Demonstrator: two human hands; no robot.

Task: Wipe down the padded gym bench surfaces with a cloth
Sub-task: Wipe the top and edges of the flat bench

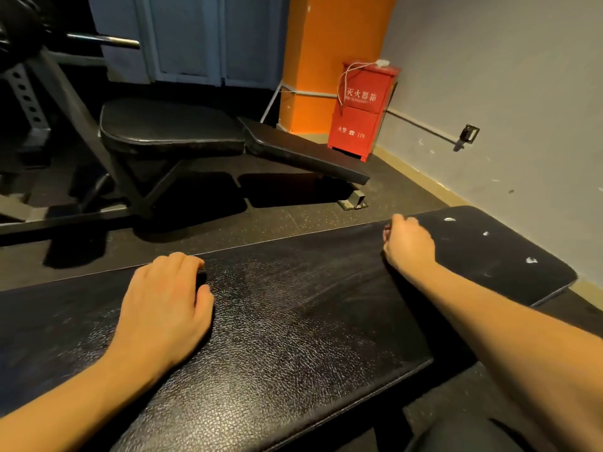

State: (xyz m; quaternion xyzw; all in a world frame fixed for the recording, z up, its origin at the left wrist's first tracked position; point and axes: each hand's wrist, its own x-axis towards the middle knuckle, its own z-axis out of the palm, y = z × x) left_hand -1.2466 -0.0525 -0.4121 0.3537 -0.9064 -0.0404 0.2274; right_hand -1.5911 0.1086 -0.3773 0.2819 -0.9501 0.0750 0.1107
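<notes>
While the left hand (166, 305) rests on the padded surface (293, 321), fingers together, the right hand (408, 243) curls its fingers near the far edge; whether they pinch anything, I cannot tell.

The left hand (166, 295) is laid on the padded bench (293, 321) toward its left, the right hand (409, 243) nearer its right end. Behind the padded bench a second bench (169, 132) is placed, and a fire box (362, 109) is stood farther behind, rightward.
</notes>
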